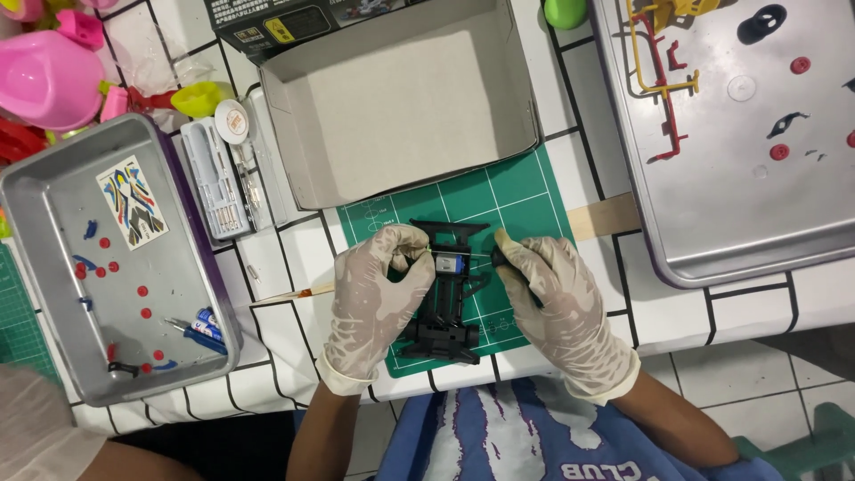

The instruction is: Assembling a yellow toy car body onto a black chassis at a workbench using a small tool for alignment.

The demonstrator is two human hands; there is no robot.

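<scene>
A black model car chassis (443,312) lies lengthwise on a green cutting mat (517,191). My left hand (378,289), in a pale glove, pinches a small silver and blue motor (448,263) at the chassis's middle. My right hand (557,298), also gloved, grips a black-handled tool (500,257) whose thin shaft points left at the motor. Both hands sit over the near half of the mat.
An open grey cardboard box (401,98) stands behind the mat. The metal tray (53,294) at left holds a sticker sheet, red and blue bits and batteries. A larger metal tray (712,223) at right carries yellow and red sprues. A bit case (214,178) and pink toys (44,76) lie far left.
</scene>
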